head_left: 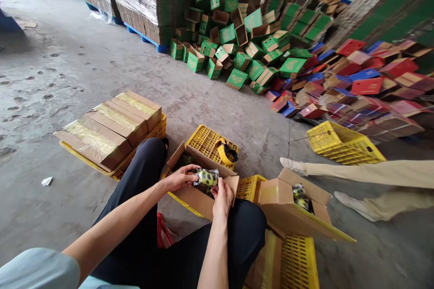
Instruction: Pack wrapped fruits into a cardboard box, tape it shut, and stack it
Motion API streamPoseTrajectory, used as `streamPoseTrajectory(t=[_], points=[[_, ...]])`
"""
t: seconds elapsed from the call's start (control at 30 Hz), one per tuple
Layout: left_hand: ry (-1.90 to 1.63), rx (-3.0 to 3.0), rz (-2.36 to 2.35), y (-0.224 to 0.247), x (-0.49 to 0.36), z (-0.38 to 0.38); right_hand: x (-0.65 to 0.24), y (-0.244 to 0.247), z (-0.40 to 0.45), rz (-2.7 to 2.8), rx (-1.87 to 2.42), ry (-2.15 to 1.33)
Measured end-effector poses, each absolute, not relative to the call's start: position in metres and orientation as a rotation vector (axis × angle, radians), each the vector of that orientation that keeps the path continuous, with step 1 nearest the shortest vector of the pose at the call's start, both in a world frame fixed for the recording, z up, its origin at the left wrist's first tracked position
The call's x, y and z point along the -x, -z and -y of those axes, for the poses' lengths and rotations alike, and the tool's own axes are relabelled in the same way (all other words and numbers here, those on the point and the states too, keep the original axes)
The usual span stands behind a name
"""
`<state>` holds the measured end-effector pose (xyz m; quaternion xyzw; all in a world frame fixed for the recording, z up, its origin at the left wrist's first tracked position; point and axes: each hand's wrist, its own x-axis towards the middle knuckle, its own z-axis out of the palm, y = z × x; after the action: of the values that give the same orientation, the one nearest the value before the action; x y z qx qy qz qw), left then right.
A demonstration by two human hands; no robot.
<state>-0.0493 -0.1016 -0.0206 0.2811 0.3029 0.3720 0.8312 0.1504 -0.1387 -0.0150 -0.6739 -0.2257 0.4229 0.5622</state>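
Note:
A small clear plastic packet (pixel 207 177) holds something yellow-green with dark spots; its exact kind I cannot make out. My left hand (pixel 183 178) pinches the packet's left end. At the right end, the fingers of my right hand (pixel 222 193) close on its lower corner. Both hands are over an open cardboard box (pixel 195 202) between my knees, with more packets partly visible inside. Just beyond the box, a yellow and black tape dispenser (pixel 228 152) lies on an upturned yellow crate (pixel 203 141).
Taped cardboard boxes (pixel 108 128) sit in a yellow crate at left. To my right is another open box (pixel 280 198) of packets. A person's legs (pixel 366 174) stretch in from the right near a yellow crate (pixel 342 142). Green boxes (pixel 237 79) are heaped beyond.

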Motion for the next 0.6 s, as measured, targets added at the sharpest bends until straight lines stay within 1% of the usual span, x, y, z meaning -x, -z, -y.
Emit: streamPoseTrajectory(t=[0.1, 0.17, 0.6], points=[[-0.781, -0.610, -0.665, 0.018, 0.050, 0.102, -0.149, 0.005, 0.144, 0.529, 1.527, -1.181], [-0.768, -0.613, -0.713, 0.016, 0.049, 0.103, -0.149, 0.001, 0.148, 0.534, 1.499, -1.234], [-0.894, -0.780, -0.907, 0.012, 0.040, 0.107, -0.152, 0.016, 0.146, 0.469, 1.518, -1.036]])
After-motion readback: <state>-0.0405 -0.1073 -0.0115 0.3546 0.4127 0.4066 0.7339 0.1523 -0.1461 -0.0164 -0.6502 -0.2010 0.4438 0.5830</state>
